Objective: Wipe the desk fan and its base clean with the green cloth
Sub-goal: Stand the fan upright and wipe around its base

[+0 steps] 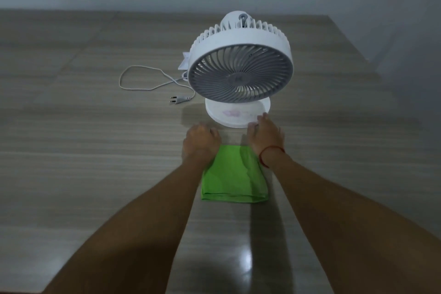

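Hands (201, 141) (265, 135) empty, left curled, right flat at base (235, 114), we are risking tipping fan (239, 69) while cloth (235, 174) is lying unused mid-frame.

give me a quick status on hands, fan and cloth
Left hand curled at the green cloth, grip unclear; right hand open, fingertips at the fan base. Cloth folded flat, base stained. Unplugged cord lies left, clear.

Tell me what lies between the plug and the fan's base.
Only bare tabletop lies between plug and base, in the head view.
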